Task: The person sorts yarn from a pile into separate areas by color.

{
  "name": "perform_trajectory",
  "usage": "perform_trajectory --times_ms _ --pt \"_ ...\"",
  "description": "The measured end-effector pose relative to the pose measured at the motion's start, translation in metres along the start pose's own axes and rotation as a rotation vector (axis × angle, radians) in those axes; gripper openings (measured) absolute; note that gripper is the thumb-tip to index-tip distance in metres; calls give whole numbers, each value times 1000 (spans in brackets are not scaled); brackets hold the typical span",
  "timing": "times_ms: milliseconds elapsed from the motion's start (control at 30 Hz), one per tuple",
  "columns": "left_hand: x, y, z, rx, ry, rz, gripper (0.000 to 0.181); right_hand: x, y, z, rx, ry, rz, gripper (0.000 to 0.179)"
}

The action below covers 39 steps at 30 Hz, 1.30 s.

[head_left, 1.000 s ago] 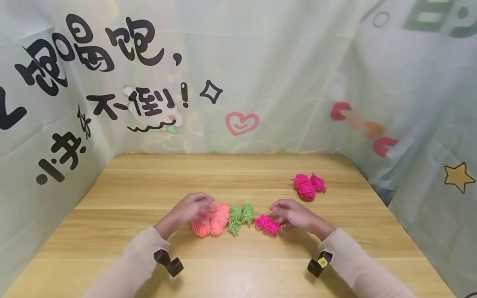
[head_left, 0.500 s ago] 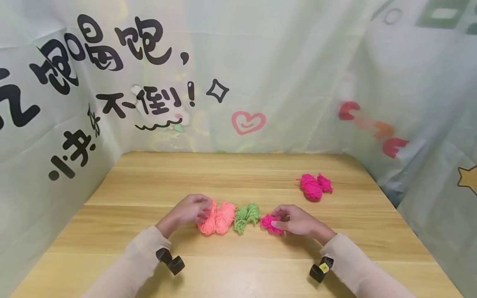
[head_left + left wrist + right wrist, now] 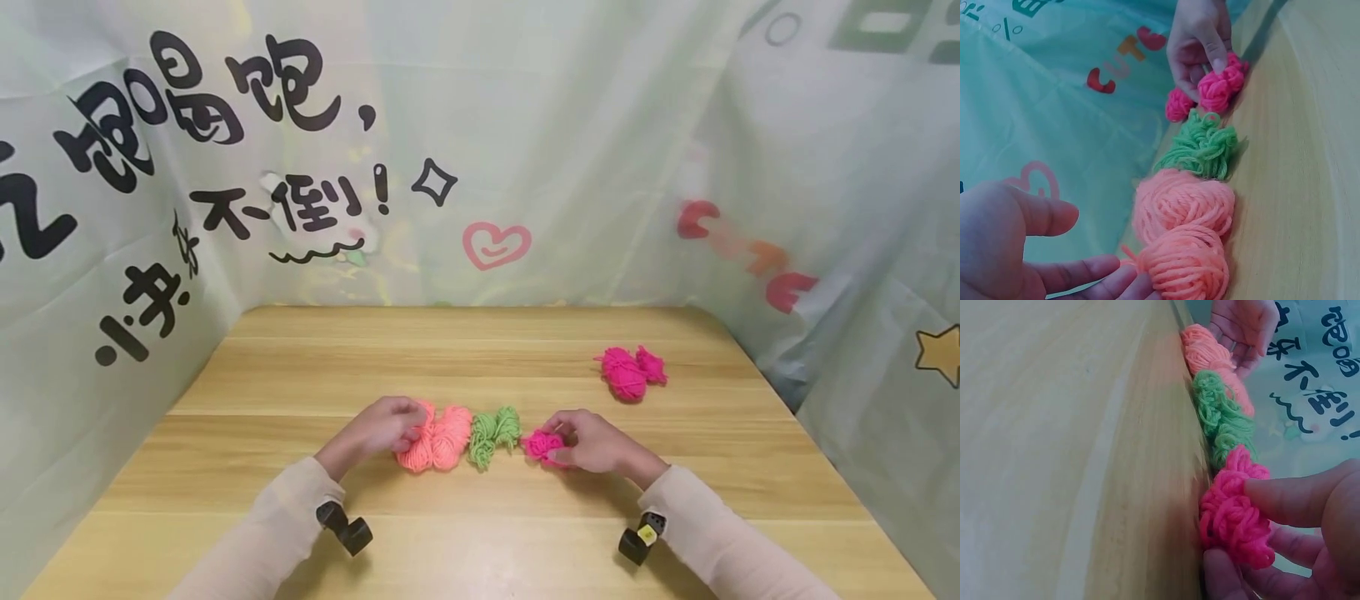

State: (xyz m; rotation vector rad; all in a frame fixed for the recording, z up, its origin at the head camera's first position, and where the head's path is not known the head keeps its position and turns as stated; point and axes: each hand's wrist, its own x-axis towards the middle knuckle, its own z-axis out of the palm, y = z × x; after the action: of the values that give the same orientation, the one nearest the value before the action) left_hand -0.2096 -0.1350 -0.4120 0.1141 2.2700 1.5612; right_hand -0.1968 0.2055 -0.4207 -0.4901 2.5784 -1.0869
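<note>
Two coral yarn bundles (image 3: pixel 448 438) lie side by side on the wooden table. My left hand (image 3: pixel 384 423) is at their left end; in the left wrist view its fingers are fairly straight, thumb apart, fingertips by the nearer bundle (image 3: pixel 1188 265). Right of the coral yarn sits a looped green yarn bundle (image 3: pixel 495 435). A small tangled pink yarn bundle (image 3: pixel 542 445) ends the row, and my right hand (image 3: pixel 594 442) pinches it. Seen from the right wrist, the thumb presses on the pink strands (image 3: pixel 1235 512) with fingers on the other side.
Farther back on the right lies a larger pink yarn bundle (image 3: pixel 624 375) with a smaller lump beside it. A printed curtain (image 3: pixel 585 167) hangs along the table's back and both sides. The wooden table (image 3: pixel 465 542) extends toward me.
My right hand has moved onto the small pink yarn and now pinches it. My left hand has lowered slightly beside the coral yarn. The head view has shifted a little.
</note>
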Motion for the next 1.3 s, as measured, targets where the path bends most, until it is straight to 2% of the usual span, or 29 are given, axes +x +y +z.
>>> perform_trajectory --times_ms 133,233,433,700,900,1000,1167,1300 --pt "0 0 1 5 -46 2 33 -4 5 0 61 1 39 28" --pt "1 -2 1 -3 -56 1 31 -4 6 -1 123 -3 46 28" --pt "0 -5 -1 16 -21 -13 33 3 4 -5 240 -34 42 32" --pt "0 -2 0 10 -30 -11 28 8 1 -14 269 -40 63 38" --pt "-5 -5 0 25 -49 -10 32 9 1 -13 284 -36 75 27" --pt "-4 -5 0 31 -50 -5 32 11 0 -15 297 -21 80 28" --pt "-2 1 -1 26 -43 -14 31 15 -3 -23 358 -33 87 31" --pt "-2 1 -1 27 -50 -18 31 14 -5 -27 421 -74 91 30"
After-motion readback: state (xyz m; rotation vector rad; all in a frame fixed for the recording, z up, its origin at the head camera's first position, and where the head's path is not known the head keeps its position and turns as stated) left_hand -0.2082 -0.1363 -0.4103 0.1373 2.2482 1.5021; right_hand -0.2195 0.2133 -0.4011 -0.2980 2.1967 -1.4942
